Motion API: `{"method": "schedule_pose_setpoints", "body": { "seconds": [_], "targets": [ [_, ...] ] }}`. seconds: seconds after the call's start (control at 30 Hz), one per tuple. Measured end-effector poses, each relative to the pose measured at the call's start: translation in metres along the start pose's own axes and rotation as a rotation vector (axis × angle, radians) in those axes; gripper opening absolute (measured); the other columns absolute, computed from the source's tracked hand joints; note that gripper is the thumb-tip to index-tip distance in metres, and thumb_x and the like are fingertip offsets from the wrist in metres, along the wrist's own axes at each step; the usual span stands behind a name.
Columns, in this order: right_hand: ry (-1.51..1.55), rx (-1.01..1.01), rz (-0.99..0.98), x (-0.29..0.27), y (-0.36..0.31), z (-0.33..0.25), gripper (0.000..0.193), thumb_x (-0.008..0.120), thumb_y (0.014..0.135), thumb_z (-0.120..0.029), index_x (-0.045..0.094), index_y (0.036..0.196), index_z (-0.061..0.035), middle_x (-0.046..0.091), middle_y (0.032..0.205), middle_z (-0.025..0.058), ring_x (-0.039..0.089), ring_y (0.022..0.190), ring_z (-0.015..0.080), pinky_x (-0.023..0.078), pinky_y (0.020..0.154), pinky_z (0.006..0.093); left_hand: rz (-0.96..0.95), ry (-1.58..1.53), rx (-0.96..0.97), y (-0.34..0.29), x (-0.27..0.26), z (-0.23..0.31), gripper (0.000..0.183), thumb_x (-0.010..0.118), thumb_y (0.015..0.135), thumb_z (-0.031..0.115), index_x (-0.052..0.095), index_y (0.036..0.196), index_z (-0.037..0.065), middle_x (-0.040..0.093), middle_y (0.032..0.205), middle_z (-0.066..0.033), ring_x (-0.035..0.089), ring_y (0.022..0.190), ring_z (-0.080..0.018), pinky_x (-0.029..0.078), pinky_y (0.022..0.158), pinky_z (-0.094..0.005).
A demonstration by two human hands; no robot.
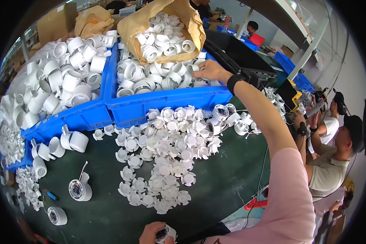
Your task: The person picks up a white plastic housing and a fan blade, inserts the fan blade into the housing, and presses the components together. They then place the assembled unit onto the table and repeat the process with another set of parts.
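Currently grasping round white unit [169, 234] with left hand [151, 233] | white rings [174, 77] at right hand [212, 71], well ahead of unit | right grip: cannot tell

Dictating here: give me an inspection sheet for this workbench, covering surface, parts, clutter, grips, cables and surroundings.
Surface: dark green tabletop, scuffed towards the right.
Job's things: white rings in a blue bin; a brown paper bag of white pieces above them; finned white pieces heaped on the tabletop.
Clutter: small blue item at lower left; small white parts heaped at far left.
Grips: left hand holds a round white unit; right hand is at the rings, hold unclear.
Cables: thin dark cable beside the right forearm.
Surroundings: co-workers at right; cardboard box behind the bins.
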State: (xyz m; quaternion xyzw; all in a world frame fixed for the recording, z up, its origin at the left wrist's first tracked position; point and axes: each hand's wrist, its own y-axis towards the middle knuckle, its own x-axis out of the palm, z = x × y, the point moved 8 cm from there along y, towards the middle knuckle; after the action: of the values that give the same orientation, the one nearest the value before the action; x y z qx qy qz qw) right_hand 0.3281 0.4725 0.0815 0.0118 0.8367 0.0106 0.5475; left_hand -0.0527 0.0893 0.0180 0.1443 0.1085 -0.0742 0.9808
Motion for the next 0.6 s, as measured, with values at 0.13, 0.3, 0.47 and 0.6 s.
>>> {"method": "schedule_pose_setpoints", "body": {
  "seconds": [0.13, 0.3, 0.47, 0.6],
  "targets": [
    [0.205, -0.040, 0.006, -0.027, -0.017, -0.032, 0.042, 0.070, 0.076, -0.042, 0.073, 0.096, -0.0049, 0.068, 0.081, 0.0067, 0.060, 0.076, 0.0141, 0.047, 0.075, 0.0292, -0.009, 0.009, -0.028, 0.000, 0.000, -0.001, 0.027, 0.058, 0.083, 0.012, 0.059, 0.105, -0.003, 0.061, 0.094, -0.0178, 0.060, 0.081, -0.0293, 0.048, 0.075, -0.0342],
    [0.145, -0.192, 0.060, -0.070, -0.058, -0.067, 0.050, 0.070, 0.076, -0.045, 0.070, 0.096, 0.0010, 0.067, 0.086, 0.0093, 0.060, 0.080, 0.0153, 0.047, 0.075, 0.0292, -0.032, 0.036, -0.023, -0.006, 0.009, -0.005, 0.028, 0.055, 0.085, 0.012, 0.058, 0.108, -0.004, 0.061, 0.098, -0.0165, 0.060, 0.085, -0.0262, 0.047, 0.079, -0.0339],
    [0.182, -0.516, 0.299, -0.033, -0.105, -0.127, 0.038, 0.071, 0.067, -0.035, 0.068, 0.083, -0.0006, 0.067, 0.078, 0.0157, 0.065, 0.073, 0.0233, 0.052, 0.065, 0.0346, -0.007, -0.054, -0.128, -0.029, 0.003, -0.044, 0.035, 0.052, 0.092, 0.020, 0.054, 0.114, -0.007, 0.060, 0.101, -0.0165, 0.059, 0.090, -0.0245, 0.048, 0.080, -0.0334],
    [-0.101, -0.755, 0.555, 0.011, -0.171, -0.148, 0.030, 0.068, 0.062, -0.029, 0.060, 0.080, -0.0051, 0.056, 0.081, 0.0099, 0.060, 0.069, 0.0308, 0.048, 0.054, 0.0411, -0.019, 0.067, -0.011, -0.019, 0.010, -0.023, 0.040, 0.050, 0.092, 0.021, 0.051, 0.119, -0.009, 0.059, 0.106, -0.0191, 0.059, 0.093, -0.0265, 0.049, 0.082, -0.0347]
  ]
}}
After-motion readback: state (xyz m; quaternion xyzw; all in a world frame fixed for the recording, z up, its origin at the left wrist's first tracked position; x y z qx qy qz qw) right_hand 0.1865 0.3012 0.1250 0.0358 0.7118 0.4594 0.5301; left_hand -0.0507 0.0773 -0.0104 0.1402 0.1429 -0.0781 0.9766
